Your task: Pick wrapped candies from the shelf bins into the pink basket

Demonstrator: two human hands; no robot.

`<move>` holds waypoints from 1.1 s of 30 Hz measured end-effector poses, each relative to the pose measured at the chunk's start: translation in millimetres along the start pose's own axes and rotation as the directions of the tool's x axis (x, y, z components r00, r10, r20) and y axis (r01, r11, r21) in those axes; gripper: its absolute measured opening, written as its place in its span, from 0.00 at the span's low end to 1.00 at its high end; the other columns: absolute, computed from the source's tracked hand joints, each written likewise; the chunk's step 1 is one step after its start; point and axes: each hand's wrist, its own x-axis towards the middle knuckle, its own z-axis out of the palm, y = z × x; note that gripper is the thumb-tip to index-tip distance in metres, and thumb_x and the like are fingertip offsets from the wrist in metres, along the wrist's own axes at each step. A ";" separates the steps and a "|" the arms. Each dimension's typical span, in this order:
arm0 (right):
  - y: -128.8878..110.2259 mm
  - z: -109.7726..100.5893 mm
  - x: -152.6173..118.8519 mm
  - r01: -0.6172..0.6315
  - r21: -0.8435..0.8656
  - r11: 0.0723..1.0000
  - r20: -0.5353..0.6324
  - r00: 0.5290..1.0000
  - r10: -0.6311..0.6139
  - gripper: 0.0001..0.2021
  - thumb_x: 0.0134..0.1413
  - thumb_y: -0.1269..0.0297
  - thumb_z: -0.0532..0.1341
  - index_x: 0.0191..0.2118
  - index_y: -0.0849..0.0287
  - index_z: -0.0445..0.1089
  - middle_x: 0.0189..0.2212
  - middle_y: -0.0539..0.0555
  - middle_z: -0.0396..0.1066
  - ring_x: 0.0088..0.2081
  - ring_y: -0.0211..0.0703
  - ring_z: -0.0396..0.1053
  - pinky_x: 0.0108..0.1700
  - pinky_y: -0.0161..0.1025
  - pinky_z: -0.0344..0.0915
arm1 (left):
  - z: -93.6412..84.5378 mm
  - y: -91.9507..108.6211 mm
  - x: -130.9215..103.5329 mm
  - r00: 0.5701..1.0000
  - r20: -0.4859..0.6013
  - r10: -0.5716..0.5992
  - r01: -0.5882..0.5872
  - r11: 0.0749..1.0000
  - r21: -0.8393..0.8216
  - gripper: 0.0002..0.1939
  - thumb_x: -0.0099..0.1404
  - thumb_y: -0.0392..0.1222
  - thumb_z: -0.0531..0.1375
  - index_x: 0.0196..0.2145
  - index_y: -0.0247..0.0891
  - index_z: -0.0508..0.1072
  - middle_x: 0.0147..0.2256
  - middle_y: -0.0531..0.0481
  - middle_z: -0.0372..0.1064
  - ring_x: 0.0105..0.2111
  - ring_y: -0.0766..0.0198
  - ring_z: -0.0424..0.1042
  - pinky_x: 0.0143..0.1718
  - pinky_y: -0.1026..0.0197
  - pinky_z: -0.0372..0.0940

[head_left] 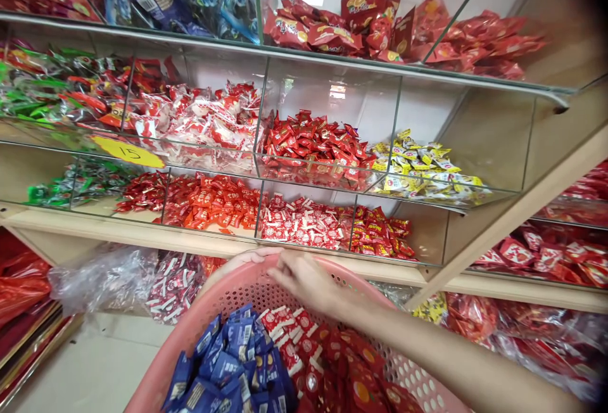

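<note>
Pink plastic basket [228, 311] with a perforated wall occupies the near centre of the view. It holds blue packets [228, 362] on the left and red packets [351, 368] on the right, with red-and-white packets [289, 330] between them toward the far wall.

The right hand [308, 283] reaches in from the near right, its forearm crossing over the red packets. Its fingers are bent and drawn close together at the far rim of the basket, above the red-and-white packets; whether anything is pinched between them cannot be told.

The left hand [237, 262] is mostly hidden behind the far rim. Its fingers curl over that rim and grip the basket there, just beside the right hand.

Beyond the basket stands a wooden shelf [118, 232] carrying clear bins [327, 93] in tiers. The lowest tier, directly beyond the hands, holds red-and-white sweets [299, 223] with red sweets to either side. The middle tier holds red sweets [313, 144] and, to the right, yellow sweets [422, 169]. A yellow tag [127, 152] marked 15 sits on the front of a left bin. Below the shelf, a clear bag [109, 277] lies to the left of the basket
</note>
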 end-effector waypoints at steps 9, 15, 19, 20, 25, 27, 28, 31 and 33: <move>55.4 -43.4 76.6 -0.057 -0.372 0.926 -0.062 0.997 0.036 0.12 0.50 0.60 0.58 0.40 0.58 0.67 0.37 0.55 0.67 0.36 0.40 0.64 0.34 0.33 0.55 | 2.2 -0.5 0.8 0.998 0.027 -0.049 0.051 0.994 -0.099 0.25 0.54 0.29 0.44 0.49 0.31 0.66 0.44 0.41 0.68 0.43 0.54 0.68 0.51 0.46 0.48; 63.4 -29.7 92.1 -0.063 -0.472 0.879 0.038 0.995 0.092 0.12 0.45 0.59 0.60 0.37 0.59 0.69 0.38 0.58 0.68 0.38 0.44 0.66 0.33 0.35 0.56 | 14.2 4.5 0.2 0.998 -0.046 -0.048 0.043 0.994 -0.105 0.25 0.53 0.28 0.45 0.48 0.32 0.67 0.41 0.44 0.70 0.41 0.57 0.68 0.51 0.49 0.49; 61.8 -28.1 92.9 -0.063 -0.489 0.870 0.028 0.996 0.088 0.11 0.44 0.61 0.60 0.34 0.59 0.70 0.37 0.58 0.69 0.38 0.44 0.66 0.34 0.34 0.57 | 23.5 7.5 -0.1 0.999 0.027 -0.022 0.025 0.993 -0.117 0.25 0.53 0.29 0.45 0.48 0.30 0.67 0.42 0.43 0.70 0.41 0.57 0.68 0.51 0.51 0.49; 61.8 -29.5 91.6 -0.063 -0.488 0.870 0.021 0.996 0.084 0.11 0.43 0.61 0.60 0.34 0.59 0.70 0.37 0.58 0.69 0.38 0.44 0.66 0.34 0.34 0.57 | 22.4 7.1 -0.5 0.999 0.033 -0.024 0.028 0.993 -0.115 0.25 0.53 0.29 0.45 0.48 0.30 0.67 0.42 0.43 0.69 0.41 0.57 0.68 0.51 0.52 0.49; 60.0 -53.0 73.8 -0.085 -0.427 0.900 -0.041 0.996 0.074 0.11 0.45 0.59 0.60 0.34 0.60 0.68 0.34 0.56 0.68 0.35 0.42 0.65 0.33 0.34 0.55 | 4.8 1.2 -1.3 0.998 0.005 -0.058 0.058 0.995 -0.078 0.22 0.55 0.31 0.46 0.45 0.31 0.69 0.41 0.42 0.70 0.40 0.55 0.69 0.50 0.50 0.51; 54.5 -65.6 60.6 -0.071 -0.376 0.924 -0.105 0.994 0.034 0.10 0.46 0.60 0.59 0.34 0.60 0.68 0.33 0.55 0.67 0.34 0.40 0.63 0.33 0.34 0.55 | 0.6 0.1 -0.2 0.998 0.021 -0.063 0.064 0.995 -0.076 0.22 0.54 0.31 0.47 0.45 0.31 0.69 0.41 0.42 0.70 0.40 0.54 0.69 0.50 0.49 0.51; 50.0 -70.4 52.5 -0.059 -0.344 0.937 -0.139 0.990 0.011 0.10 0.46 0.60 0.59 0.33 0.61 0.68 0.32 0.55 0.66 0.33 0.39 0.62 0.33 0.34 0.54 | -0.2 -0.2 0.5 0.997 0.040 -0.068 0.070 0.995 -0.076 0.22 0.54 0.31 0.47 0.46 0.31 0.68 0.41 0.41 0.70 0.40 0.54 0.69 0.50 0.49 0.51; 30.5 -72.2 23.1 0.004 -0.209 0.978 -0.175 0.984 -0.041 0.10 0.48 0.60 0.58 0.32 0.61 0.66 0.30 0.52 0.64 0.31 0.37 0.60 0.32 0.32 0.53 | -1.8 -2.1 2.1 0.995 0.077 -0.062 0.068 0.995 -0.077 0.23 0.54 0.32 0.47 0.48 0.30 0.67 0.41 0.40 0.70 0.40 0.54 0.68 0.50 0.48 0.51; 16.9 -61.4 2.2 0.022 -0.133 0.991 -0.103 0.994 -0.036 0.09 0.49 0.60 0.56 0.31 0.60 0.66 0.27 0.50 0.64 0.29 0.36 0.60 0.30 0.32 0.52 | -4.8 -5.0 1.4 0.998 0.045 -0.052 0.055 0.997 -0.062 0.23 0.55 0.32 0.47 0.48 0.30 0.66 0.41 0.41 0.70 0.42 0.55 0.67 0.51 0.50 0.50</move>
